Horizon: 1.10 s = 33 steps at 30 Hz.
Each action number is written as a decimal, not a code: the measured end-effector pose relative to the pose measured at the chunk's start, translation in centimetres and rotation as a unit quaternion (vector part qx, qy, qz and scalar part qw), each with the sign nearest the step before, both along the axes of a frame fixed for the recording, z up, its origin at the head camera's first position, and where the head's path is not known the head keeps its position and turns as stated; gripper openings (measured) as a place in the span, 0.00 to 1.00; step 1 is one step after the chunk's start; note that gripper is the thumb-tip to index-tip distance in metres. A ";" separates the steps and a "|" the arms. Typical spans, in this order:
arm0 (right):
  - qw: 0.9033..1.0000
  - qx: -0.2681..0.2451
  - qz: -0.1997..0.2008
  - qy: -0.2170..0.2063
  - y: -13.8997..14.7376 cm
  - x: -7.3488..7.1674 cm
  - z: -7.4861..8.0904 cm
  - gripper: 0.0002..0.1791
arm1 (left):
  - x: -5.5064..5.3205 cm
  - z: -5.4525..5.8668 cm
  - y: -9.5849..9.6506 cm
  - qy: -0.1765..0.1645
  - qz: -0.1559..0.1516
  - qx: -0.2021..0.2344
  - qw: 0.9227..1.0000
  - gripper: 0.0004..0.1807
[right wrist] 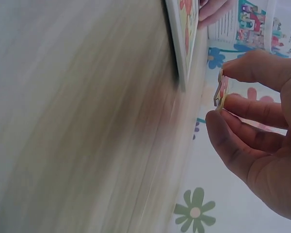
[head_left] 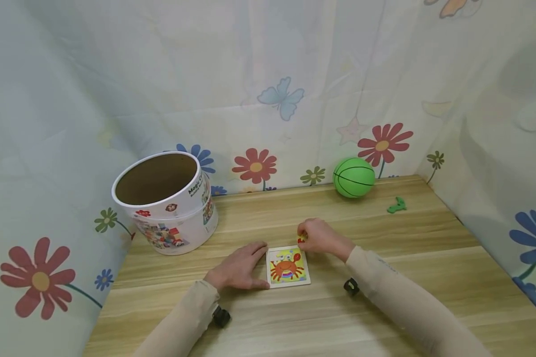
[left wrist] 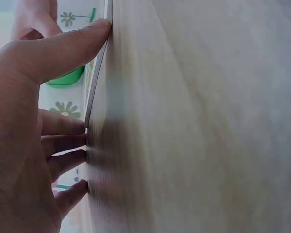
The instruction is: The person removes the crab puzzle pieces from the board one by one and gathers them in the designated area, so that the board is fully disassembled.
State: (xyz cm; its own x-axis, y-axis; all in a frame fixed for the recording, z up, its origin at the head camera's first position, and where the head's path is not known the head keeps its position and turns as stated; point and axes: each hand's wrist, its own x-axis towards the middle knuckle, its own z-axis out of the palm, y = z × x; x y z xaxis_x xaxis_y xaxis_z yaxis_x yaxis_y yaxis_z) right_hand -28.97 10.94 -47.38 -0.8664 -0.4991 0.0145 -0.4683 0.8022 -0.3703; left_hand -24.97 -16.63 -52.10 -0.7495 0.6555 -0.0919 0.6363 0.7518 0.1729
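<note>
A small square puzzle board (head_left: pixel 288 267) with a white frame and a red crab on yellow lies flat on the table. My left hand (head_left: pixel 241 267) holds it at its left side, the thumb at the near corner and the index finger at the far corner. In the left wrist view the other fingertips (left wrist: pixel 77 189) rest on the tabletop. Above the board's far right corner, my right hand (head_left: pixel 321 235) pinches a small red and yellow puzzle piece (right wrist: pixel 222 90) between thumb and fingertips. The piece is apart from the board and partly hidden by the fingers.
A large white bucket (head_left: pixel 187 228) with printed sides stands open at the back left of the wooden table (head_left: pixel 268 327). A green ball (head_left: pixel 354 177) sits at the back right against the patterned curtain. Near it lies a small green piece (head_left: pixel 397 205).
</note>
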 end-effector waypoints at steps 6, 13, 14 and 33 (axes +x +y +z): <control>1.000 0.000 -0.007 0.000 1.2 -0.4 -0.4 0.14 | -0.1 0.1 -0.2 0.007 -0.003 -0.005 1.000 0.59; 1.000 0.013 -0.013 -0.008 2.3 -0.7 -0.6 0.14 | -0.2 0.1 -0.2 0.015 -0.005 0.000 1.000 0.58; 1.000 0.014 -0.014 -0.011 2.4 -0.7 -0.6 0.14 | -0.2 0.1 -0.2 0.013 -0.004 0.000 1.000 0.59; 0.999 0.027 -0.009 -0.018 3.6 -0.3 -1.9 0.08 | 0.0 0.0 -0.1 0.012 -0.007 -0.003 1.000 0.59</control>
